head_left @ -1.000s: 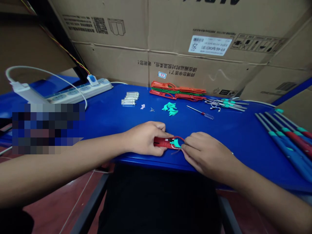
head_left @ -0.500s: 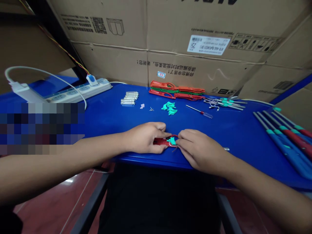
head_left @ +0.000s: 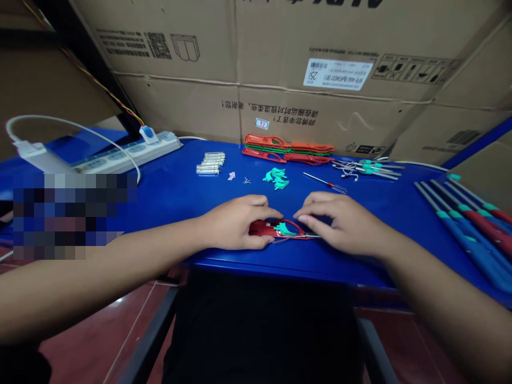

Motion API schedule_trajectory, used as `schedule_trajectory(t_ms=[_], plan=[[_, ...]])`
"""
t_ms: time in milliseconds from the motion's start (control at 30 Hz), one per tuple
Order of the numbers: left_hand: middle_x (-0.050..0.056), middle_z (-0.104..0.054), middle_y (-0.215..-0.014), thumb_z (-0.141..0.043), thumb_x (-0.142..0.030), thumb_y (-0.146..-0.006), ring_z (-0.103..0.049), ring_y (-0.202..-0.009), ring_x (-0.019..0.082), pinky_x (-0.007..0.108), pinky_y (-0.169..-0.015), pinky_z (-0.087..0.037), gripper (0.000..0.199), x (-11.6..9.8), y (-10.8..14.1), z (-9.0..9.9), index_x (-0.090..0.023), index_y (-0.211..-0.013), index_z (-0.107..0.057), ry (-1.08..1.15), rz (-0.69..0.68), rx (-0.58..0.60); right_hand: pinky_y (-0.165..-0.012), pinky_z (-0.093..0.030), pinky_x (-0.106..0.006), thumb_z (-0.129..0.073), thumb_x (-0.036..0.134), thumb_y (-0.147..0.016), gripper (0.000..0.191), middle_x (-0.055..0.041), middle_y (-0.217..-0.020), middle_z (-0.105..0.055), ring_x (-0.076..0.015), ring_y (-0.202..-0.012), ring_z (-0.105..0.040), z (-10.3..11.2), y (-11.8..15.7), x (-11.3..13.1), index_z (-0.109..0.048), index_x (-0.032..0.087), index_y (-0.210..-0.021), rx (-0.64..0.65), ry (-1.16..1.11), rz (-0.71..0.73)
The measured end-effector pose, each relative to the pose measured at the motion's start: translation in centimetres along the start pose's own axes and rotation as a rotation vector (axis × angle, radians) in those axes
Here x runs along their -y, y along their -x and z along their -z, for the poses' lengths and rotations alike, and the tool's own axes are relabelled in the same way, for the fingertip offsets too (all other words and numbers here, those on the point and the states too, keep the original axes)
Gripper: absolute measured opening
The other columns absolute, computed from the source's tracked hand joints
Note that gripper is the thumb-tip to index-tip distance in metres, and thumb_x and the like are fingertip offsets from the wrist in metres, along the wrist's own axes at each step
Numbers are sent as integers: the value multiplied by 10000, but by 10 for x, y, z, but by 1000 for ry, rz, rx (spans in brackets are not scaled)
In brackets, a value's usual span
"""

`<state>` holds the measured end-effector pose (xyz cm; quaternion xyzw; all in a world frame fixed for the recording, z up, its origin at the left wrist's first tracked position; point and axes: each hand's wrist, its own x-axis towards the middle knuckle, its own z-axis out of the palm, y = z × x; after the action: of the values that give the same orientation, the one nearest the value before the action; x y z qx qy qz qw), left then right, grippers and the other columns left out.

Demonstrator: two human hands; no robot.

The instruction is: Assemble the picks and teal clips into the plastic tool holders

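Note:
My left hand (head_left: 234, 221) grips the left end of a red lighter shell half (head_left: 262, 228), thumb on its near side and index finger along the far side. Inside the shell, by its loop-shaped opening, sits a green trigger (head_left: 286, 229). A thin wire shows along the near edge, and a metal tube (head_left: 310, 235) runs out at the right end. Just above that end is my right hand (head_left: 340, 221), its thumb and index fingertips brought together in a pinch. Whatever is between them, if anything, is too small to see.
Behind my hands lie green triggers (head_left: 276, 177), small screws (head_left: 247, 181), clear cylinders (head_left: 211, 162), a screwdriver (head_left: 325, 182), stacked shell halves (head_left: 288, 149) and metal tubes with wires (head_left: 372, 168). Several assembled lighters (head_left: 472, 229) lie right. A power strip (head_left: 132, 152) stands left, a cardboard box (head_left: 180, 101) behind.
My right hand has lifted off the green trigger and shifted right, uncovering the shell's loop and the metal tube. My left hand stays on the shell.

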<state>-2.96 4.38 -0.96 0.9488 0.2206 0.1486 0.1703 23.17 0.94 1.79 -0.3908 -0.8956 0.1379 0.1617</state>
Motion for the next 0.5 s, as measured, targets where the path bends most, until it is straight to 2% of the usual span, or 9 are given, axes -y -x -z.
schedule_trajectory(t_ms=[100, 200, 267, 367, 500], plan=[[77, -583, -1035, -652, -362, -875, -588, -926, 199, 332, -842, -509, 518, 0, 0, 0, -216, -1368, -596, 14, -27, -24, -810, -478, -326, -532, 258, -969, 217, -73, -972, -682, -181, -879, -627, 3, 6, -5, -731, 196, -1027, -89, 51, 38], [74, -578, -1002, -626, -316, -899, -577, -909, 188, 324, -835, -507, 409, 0, 0, -2, -244, -1300, -659, 9, -96, -31, -803, -449, -364, -526, 260, -971, 254, -92, -1014, -677, -209, -907, -597, -8, 19, 6, -714, 207, -1133, -68, 220, 193], [71, -586, -962, -606, -309, -914, -571, -888, 182, 322, -832, -503, 346, 1, 0, -3, -241, -1239, -699, -6, -134, -31, -781, -424, -379, -514, 262, -976, 285, -103, -1045, -675, -225, -909, -580, -18, 27, 16, -692, 219, -1194, -37, 322, 240], [68, -592, -939, -601, -322, -918, -568, -865, 176, 317, -815, -501, 332, 1, 1, -4, -239, -1221, -710, -30, -142, -40, -752, -397, -373, -489, 241, -985, 287, -100, -1051, -665, -227, -910, -565, -29, 33, 25, -681, 231, -1198, -10, 367, 208], [75, -596, -933, -577, -328, -940, -565, -866, 184, 333, -813, -497, 328, -1, 2, -4, -235, -1226, -709, -82, -168, -57, -764, -401, -374, -498, 253, -981, 233, -94, -1050, -648, -226, -912, -563, -28, 30, 24, -680, 215, -1120, -25, 346, 163]])
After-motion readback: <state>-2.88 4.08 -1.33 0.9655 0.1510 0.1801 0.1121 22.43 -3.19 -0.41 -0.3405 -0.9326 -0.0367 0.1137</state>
